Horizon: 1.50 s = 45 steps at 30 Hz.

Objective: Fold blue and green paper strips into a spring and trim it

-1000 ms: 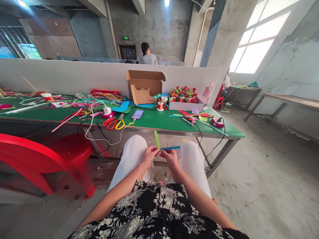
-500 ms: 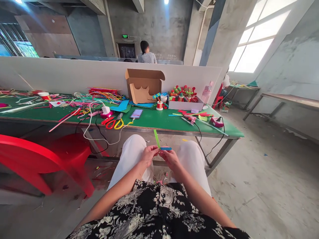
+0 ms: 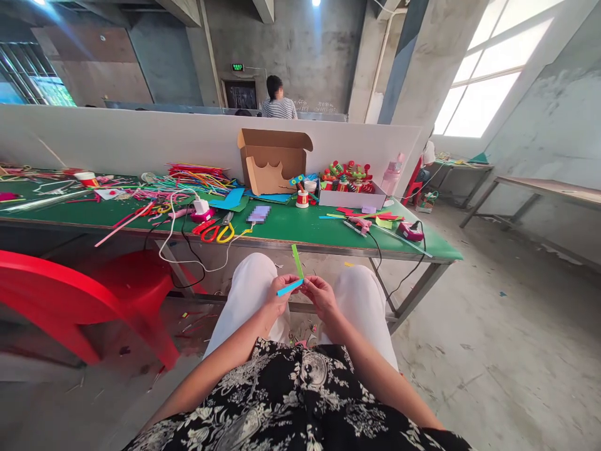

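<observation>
Left hand (image 3: pixel 277 298) and right hand (image 3: pixel 322 294) each close a pinch grip on the crossed green strip (image 3: pixel 297 259) and blue strip (image 3: pixel 289 288); square, firm creasing seems wise.

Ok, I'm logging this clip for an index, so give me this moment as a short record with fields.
left hand: pinches green strip, which stands up
right hand: pinches blue strip, which points left
strips: meet between the fingertips
position: hands over the lap, in front of table
on table: scissors, open box, cables, coloured strips
to the left: red chair
</observation>
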Each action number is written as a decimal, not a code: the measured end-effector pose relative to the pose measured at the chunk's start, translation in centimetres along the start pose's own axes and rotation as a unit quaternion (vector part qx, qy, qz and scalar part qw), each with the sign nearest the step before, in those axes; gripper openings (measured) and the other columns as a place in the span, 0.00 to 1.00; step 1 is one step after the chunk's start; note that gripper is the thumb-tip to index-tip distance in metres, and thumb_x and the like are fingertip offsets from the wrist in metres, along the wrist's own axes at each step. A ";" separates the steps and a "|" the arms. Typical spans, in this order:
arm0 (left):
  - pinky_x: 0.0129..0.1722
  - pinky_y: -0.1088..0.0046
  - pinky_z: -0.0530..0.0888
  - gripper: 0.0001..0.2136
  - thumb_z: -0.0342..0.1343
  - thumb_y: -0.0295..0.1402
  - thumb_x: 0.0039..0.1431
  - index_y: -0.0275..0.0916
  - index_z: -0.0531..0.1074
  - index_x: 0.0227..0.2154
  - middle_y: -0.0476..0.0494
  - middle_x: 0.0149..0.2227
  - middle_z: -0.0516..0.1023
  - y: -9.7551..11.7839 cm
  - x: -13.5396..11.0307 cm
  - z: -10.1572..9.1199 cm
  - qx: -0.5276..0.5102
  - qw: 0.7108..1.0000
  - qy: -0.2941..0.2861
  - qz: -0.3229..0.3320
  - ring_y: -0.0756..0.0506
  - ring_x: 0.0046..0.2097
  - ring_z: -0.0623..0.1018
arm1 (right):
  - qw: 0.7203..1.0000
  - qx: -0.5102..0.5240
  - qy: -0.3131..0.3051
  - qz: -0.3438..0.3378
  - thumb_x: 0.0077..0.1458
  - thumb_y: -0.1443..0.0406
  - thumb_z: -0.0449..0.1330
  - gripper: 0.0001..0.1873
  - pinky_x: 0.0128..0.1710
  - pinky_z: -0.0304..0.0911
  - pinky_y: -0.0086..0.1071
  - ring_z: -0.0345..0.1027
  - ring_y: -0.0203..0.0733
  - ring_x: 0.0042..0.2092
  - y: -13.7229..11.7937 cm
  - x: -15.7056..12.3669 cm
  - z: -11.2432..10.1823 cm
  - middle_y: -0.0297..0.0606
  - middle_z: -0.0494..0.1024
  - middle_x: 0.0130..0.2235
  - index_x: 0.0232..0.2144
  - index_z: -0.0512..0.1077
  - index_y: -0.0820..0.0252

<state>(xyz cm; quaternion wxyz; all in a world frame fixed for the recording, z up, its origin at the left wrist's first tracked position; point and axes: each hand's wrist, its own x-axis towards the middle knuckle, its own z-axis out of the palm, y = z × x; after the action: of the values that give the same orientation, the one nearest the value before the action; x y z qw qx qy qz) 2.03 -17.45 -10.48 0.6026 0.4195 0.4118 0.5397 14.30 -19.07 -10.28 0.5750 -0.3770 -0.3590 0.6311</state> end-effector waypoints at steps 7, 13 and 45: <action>0.29 0.71 0.68 0.13 0.66 0.41 0.37 0.34 0.78 0.23 0.43 0.22 0.77 -0.2 0.0 -0.1 0.023 1.000 -0.006 0.017 0.48 0.26 0.72 | 0.996 -0.066 0.028 -0.044 0.35 0.53 0.71 0.18 0.38 0.68 0.35 0.71 0.39 0.29 -0.2 -0.2 0.2 0.36 0.78 0.25 0.25 0.76 0.61; 0.31 0.71 0.70 0.11 0.67 0.39 0.36 0.36 0.77 0.21 0.45 0.23 0.77 0.4 0.0 0.2 0.041 0.998 -0.004 0.050 0.47 0.27 0.73 | 0.998 -0.057 0.014 -0.024 0.35 0.53 0.71 0.19 0.41 0.69 0.37 0.72 0.39 0.30 -0.9 -0.1 0.2 0.38 0.80 0.27 0.26 0.79 0.62; 0.28 0.72 0.69 0.14 0.71 0.41 0.31 0.36 0.78 0.19 0.45 0.21 0.77 10.3 18.9 3.3 0.089 0.988 -0.050 0.115 0.48 0.25 0.72 | 0.985 -0.083 -0.010 -0.154 0.33 0.54 0.72 0.17 0.38 0.70 0.42 0.72 0.44 0.28 -9.9 19.0 0.9 0.36 0.79 0.24 0.27 0.82 0.56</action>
<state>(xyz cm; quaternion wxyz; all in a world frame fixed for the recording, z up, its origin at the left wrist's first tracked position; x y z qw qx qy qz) 3.53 1.88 -0.50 0.5172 0.5422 0.3764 0.5448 16.98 0.62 -2.33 0.6287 -0.3571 -0.4695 0.5067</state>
